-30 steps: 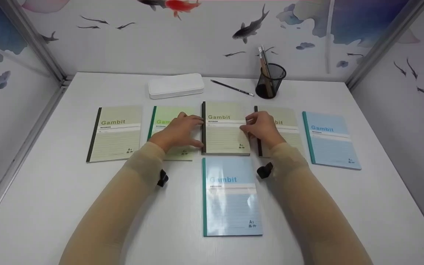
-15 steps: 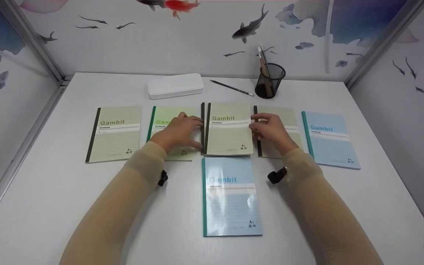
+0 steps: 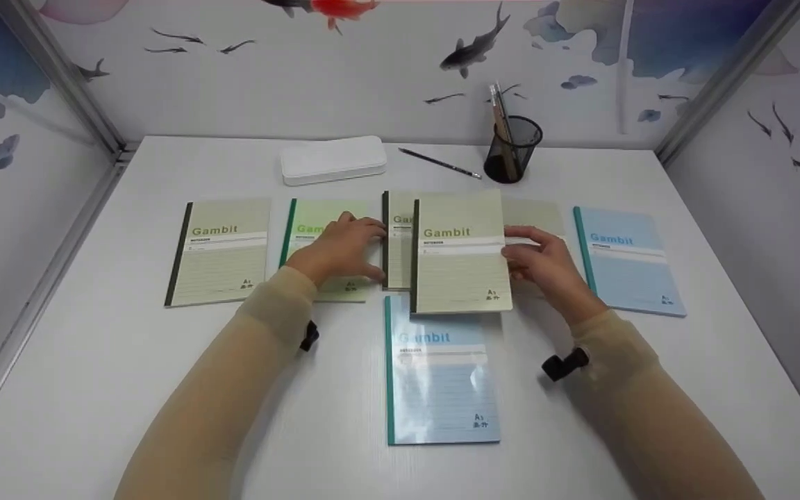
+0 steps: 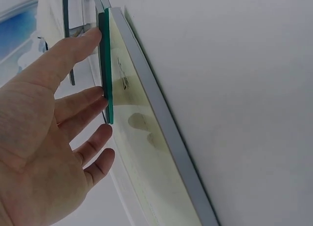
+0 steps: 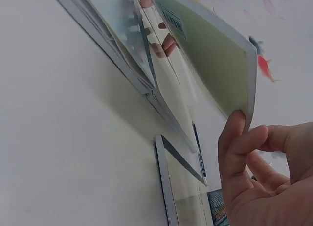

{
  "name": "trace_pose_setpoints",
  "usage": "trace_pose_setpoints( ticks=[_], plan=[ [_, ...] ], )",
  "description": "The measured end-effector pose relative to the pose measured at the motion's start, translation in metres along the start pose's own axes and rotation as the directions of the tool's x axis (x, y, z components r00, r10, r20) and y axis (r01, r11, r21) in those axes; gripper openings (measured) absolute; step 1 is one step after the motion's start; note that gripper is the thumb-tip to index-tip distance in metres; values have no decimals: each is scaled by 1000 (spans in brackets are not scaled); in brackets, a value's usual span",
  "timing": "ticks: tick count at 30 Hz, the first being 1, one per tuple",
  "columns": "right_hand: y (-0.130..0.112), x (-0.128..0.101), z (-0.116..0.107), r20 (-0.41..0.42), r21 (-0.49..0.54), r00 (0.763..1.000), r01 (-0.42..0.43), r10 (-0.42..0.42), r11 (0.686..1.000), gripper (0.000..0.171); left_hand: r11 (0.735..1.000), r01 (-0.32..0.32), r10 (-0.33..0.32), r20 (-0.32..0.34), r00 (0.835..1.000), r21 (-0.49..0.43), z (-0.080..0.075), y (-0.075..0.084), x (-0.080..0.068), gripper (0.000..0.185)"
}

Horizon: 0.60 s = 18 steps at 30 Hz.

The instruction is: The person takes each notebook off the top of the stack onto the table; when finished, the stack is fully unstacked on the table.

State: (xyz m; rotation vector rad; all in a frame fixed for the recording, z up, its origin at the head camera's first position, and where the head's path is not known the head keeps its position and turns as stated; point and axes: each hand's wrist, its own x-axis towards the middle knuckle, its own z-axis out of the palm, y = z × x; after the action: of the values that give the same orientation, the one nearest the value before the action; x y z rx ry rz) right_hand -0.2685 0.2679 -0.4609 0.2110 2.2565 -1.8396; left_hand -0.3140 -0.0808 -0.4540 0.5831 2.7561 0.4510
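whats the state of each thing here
Held beige notebook: closed, raised, pinched by right hand
Middle beige notebook: closed, flat, left hand at its spine
Left beige notebook: closed, flat
Green notebook: closed, flat
Right beige notebook: flat, partly hidden
Right blue notebook: closed, flat
Front blue notebook: closed, flat
White case: closed
Loose pencil: lying flat
Mesh cup: upright, holding items

So the lifted tan notebook blocks most of the tan notebook behind it, and the left hand covers a chunk of the green notebook. Barcode digits are too tiny to read, and both sleeves run off the head view's bottom.
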Motion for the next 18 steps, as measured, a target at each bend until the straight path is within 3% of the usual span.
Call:
trace_pose_setpoints(
  ticks=[18],
  plan=[
    [23, -71, -69, 103, -87, 994, -12, 21, 996, 54, 1000, 15, -15, 17, 1000, -16, 0, 1, -2, 82]
  ],
)
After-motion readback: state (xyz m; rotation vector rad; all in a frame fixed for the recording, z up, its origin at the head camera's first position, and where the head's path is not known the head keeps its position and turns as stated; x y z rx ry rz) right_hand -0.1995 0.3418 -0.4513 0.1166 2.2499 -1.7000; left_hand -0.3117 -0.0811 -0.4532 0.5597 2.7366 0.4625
